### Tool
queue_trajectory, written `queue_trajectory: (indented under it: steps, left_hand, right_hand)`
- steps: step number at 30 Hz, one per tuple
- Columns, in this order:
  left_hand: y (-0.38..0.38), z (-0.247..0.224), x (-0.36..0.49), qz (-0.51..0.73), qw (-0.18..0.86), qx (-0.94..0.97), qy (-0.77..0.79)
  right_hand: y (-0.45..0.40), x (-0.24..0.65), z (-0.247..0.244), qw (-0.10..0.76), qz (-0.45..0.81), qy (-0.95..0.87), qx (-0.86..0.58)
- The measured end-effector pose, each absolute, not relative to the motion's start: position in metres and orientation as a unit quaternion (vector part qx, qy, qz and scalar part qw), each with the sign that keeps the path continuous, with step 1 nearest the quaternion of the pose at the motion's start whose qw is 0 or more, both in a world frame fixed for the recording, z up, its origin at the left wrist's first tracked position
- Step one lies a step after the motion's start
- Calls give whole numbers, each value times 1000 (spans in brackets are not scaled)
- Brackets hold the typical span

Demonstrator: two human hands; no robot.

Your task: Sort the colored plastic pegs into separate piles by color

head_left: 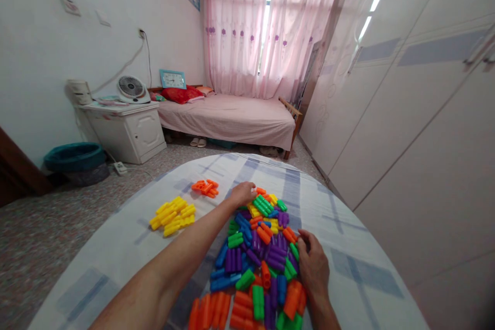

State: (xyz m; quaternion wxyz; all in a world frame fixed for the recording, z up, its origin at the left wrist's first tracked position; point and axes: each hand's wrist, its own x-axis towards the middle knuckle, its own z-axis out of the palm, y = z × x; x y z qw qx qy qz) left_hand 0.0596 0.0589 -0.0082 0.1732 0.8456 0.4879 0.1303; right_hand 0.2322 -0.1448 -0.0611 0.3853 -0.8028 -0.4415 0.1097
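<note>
A large pile of mixed plastic tube-shaped building blocks (276,255) in orange, green, blue, purple and yellow covers the middle of the table. At its far edge is my left hand (243,193), fingers curled in against an orange block (260,191); the fingertips are partly hidden. My right hand (314,263) rests along the pile's right side, fingers bent and apart, close to another orange block (290,235). Left of the pile lie a heap of yellow blocks (173,215) and, farther back, a small heap of orange blocks (205,187).
The blocks lie on a round table with a white and blue cloth (351,258). Beyond it are a bed (240,113), a white cabinet (145,136) with a fan (132,87), and a bin (75,157). A tall wardrobe (406,129) lines the right side.
</note>
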Motion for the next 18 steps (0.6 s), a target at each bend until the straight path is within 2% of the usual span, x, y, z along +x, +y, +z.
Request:
queue_trajectory:
  steps: [10, 18]
  left_hand:
    - [76, -18, 74, 119, 233, 813, 520]
    - [94, 4, 32, 168, 165, 807, 541]
  right_hand:
    - [-146, 232, -61, 418, 114, -431, -791]
    - [-146, 234, -64, 413, 128, -423, -796]
